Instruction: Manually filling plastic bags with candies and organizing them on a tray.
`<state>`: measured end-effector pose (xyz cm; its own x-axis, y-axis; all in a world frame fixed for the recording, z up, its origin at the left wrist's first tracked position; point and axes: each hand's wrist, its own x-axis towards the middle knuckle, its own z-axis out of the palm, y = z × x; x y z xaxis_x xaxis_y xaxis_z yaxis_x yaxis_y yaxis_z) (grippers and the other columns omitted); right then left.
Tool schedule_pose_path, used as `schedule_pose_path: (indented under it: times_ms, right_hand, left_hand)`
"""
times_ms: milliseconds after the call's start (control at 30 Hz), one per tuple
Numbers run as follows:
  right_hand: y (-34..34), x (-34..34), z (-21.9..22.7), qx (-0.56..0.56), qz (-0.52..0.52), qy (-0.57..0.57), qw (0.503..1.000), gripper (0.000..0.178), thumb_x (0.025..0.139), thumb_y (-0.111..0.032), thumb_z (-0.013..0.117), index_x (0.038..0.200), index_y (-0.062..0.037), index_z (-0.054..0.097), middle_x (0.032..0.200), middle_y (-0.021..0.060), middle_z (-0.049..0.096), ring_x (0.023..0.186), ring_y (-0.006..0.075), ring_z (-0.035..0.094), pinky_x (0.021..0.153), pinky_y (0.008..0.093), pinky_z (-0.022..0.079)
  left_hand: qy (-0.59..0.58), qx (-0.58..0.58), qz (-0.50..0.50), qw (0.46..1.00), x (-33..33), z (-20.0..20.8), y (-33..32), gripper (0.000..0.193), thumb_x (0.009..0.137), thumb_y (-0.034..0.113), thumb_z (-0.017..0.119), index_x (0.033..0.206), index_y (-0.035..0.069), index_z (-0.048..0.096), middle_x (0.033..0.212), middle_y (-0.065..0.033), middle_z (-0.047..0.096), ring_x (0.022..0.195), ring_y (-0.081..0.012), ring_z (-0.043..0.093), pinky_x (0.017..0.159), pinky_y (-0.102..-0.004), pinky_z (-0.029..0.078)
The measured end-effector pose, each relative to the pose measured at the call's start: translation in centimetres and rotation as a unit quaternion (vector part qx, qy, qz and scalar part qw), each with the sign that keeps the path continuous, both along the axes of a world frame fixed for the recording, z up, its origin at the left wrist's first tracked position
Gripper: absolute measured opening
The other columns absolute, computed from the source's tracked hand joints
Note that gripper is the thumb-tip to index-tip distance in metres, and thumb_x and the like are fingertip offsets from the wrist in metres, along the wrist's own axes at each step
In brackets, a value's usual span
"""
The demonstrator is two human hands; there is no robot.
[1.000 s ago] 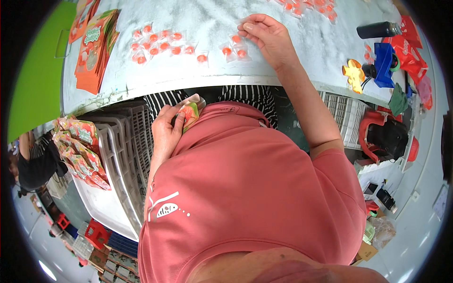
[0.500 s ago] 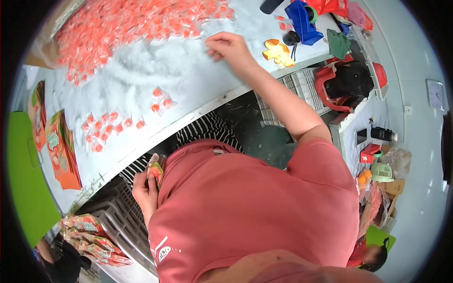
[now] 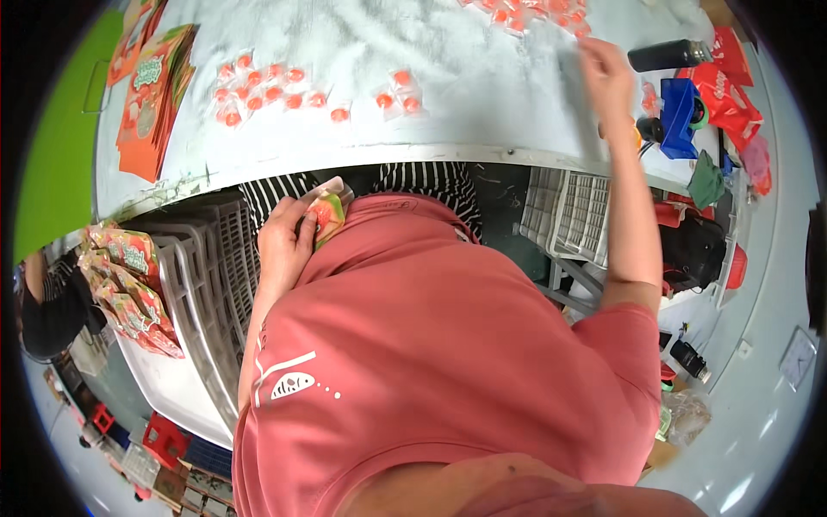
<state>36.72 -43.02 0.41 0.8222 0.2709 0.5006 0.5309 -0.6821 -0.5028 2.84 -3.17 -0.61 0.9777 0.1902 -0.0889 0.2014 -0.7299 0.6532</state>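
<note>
Low at the table's front edge, my left hand is closed around a small printed pouch in green and red, whose upper end looks clear. My right hand is stretched over the right part of the table, its fingertips close to the edge of a pile of wrapped red candies. Motion smears those fingers, so I cannot make out whether they hold anything. Several clear-wrapped red candies lie loosely grouped at the left, and a small cluster of candies sits to their right.
Flat printed pouches are stacked at the table's left. Beyond my right hand are a black bottle and a blue holder. Grey crates stand below left beside filled pouches; a white crate is under the table.
The view has turned, so the table now lies straight across the top. My right hand has come to the edge of the candy pile; my left hand still holds the pouch.
</note>
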Motion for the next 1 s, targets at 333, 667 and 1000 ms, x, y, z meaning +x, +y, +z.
schedule_pose_path:
  times_ms: [333, 667, 1000]
  right_hand:
    - [9.0, 0.4, -4.9, -0.074, -0.019, -0.042, 0.996, 0.020, 0.087, -0.016, 0.066, 0.106, -0.0091, 0.070, 0.111, 0.0093, 0.067, 0.112, 0.0319, 0.060, 0.096, 0.0409, 0.047]
    - [11.2, -3.4, -4.9, -0.118, 0.036, -0.130, 0.984, 0.022, 0.089, -0.016, 0.065, 0.110, -0.0092, 0.070, 0.113, 0.0115, 0.067, 0.116, 0.0307, 0.059, 0.104, 0.0403, 0.044]
    - [9.9, -8.1, -4.1, 0.124, 0.046, -0.009, 0.991, 0.017, 0.092, -0.006, 0.061, 0.107, -0.0049, 0.069, 0.109, 0.0107, 0.066, 0.101, 0.0252, 0.063, 0.091, 0.0327, 0.049]
  left_hand:
    - [-0.050, -0.064, 0.055, 0.995, -1.5, 0.1, 0.5, 0.004, 0.090, 0.005, 0.066, 0.089, 0.001, 0.068, 0.075, -0.0112, 0.057, 0.068, -0.0264, 0.058, 0.063, -0.0340, 0.047]
    - [-0.102, -0.051, 0.043, 0.993, -1.3, -0.1, 0.2, 0.003, 0.091, 0.003, 0.063, 0.092, 0.001, 0.066, 0.078, -0.0120, 0.058, 0.069, -0.0276, 0.057, 0.063, -0.0342, 0.046]
    - [-0.081, -0.092, 0.044, 0.992, -0.6, -0.3, 0.4, 0.007, 0.093, 0.004, 0.063, 0.096, 0.000, 0.068, 0.075, -0.0095, 0.056, 0.069, -0.0204, 0.054, 0.066, -0.0305, 0.044]
